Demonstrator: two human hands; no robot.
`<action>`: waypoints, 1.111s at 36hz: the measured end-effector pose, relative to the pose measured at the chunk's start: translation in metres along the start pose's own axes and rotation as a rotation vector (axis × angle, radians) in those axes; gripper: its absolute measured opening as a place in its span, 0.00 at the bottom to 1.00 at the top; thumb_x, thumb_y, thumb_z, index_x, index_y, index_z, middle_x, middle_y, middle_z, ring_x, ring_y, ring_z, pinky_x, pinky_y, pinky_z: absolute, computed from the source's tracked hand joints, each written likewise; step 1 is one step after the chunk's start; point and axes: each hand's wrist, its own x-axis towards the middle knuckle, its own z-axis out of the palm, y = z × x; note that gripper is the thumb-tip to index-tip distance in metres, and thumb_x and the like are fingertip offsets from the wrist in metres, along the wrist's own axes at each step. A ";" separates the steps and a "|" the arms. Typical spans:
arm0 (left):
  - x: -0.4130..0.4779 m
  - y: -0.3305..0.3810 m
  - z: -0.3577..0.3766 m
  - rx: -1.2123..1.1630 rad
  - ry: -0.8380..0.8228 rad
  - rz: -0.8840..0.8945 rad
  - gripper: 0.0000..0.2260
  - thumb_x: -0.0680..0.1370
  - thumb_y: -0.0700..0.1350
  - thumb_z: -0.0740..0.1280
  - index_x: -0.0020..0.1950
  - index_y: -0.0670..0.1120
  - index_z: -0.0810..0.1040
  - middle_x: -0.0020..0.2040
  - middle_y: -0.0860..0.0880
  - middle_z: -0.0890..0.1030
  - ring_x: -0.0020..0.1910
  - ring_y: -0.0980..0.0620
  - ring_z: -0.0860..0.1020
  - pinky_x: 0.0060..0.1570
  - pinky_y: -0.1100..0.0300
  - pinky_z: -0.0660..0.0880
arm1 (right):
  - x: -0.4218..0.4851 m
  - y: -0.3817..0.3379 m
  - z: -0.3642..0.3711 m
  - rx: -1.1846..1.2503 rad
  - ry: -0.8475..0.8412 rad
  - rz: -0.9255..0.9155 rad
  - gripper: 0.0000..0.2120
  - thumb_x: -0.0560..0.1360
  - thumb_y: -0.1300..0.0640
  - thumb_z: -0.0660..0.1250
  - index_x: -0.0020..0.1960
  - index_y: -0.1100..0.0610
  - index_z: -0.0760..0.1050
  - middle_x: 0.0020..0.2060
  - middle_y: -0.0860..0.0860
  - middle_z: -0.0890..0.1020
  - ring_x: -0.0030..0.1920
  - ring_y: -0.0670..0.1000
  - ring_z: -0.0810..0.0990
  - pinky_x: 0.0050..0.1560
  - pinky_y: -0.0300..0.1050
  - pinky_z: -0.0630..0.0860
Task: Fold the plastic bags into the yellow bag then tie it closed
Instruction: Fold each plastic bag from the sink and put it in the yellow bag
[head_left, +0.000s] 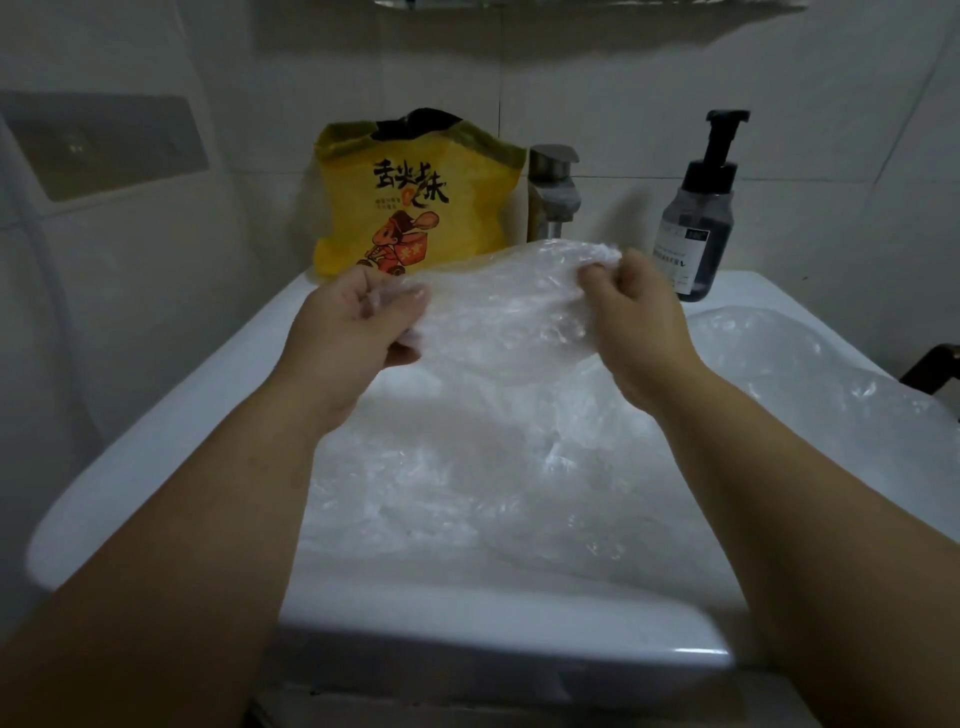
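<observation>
A clear plastic bag (498, 306) is stretched between both hands above a white sink. My left hand (358, 327) pinches its left end with curled fingers. My right hand (639, 322) grips its right end near the top. More clear plastic bags (467, 467) lie crumpled in the basin under my arms. The yellow bag (415, 208), printed with black characters and a cartoon figure, stands upright at the back of the sink, its top open with something dark showing inside.
The white sink (156, 441) fills the middle of the view. A metal faucet (553, 187) stands behind the held bag. A dark pump soap bottle (698, 213) sits at the back right. Another clear bag (805, 364) lies on the right rim. Tiled wall behind.
</observation>
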 end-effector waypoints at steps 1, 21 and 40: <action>0.000 0.000 -0.001 0.025 0.020 0.006 0.06 0.77 0.43 0.69 0.42 0.47 0.73 0.35 0.53 0.76 0.31 0.61 0.75 0.34 0.68 0.75 | 0.001 0.001 -0.001 -0.077 0.020 -0.047 0.04 0.80 0.56 0.62 0.47 0.53 0.73 0.42 0.53 0.79 0.45 0.55 0.80 0.50 0.54 0.79; -0.018 0.008 0.016 0.168 -0.327 -0.228 0.07 0.69 0.42 0.76 0.45 0.47 0.82 0.34 0.54 0.82 0.32 0.61 0.79 0.31 0.68 0.75 | -0.007 -0.006 0.000 0.430 -0.532 0.431 0.37 0.64 0.35 0.66 0.68 0.52 0.69 0.60 0.54 0.80 0.60 0.58 0.79 0.61 0.62 0.73; -0.019 0.017 0.025 -0.195 -0.308 -0.299 0.02 0.76 0.38 0.68 0.45 0.43 0.79 0.31 0.51 0.78 0.30 0.60 0.76 0.28 0.70 0.73 | -0.019 0.008 0.028 0.419 -0.747 0.533 0.45 0.63 0.32 0.68 0.73 0.55 0.64 0.67 0.55 0.74 0.70 0.60 0.67 0.70 0.59 0.62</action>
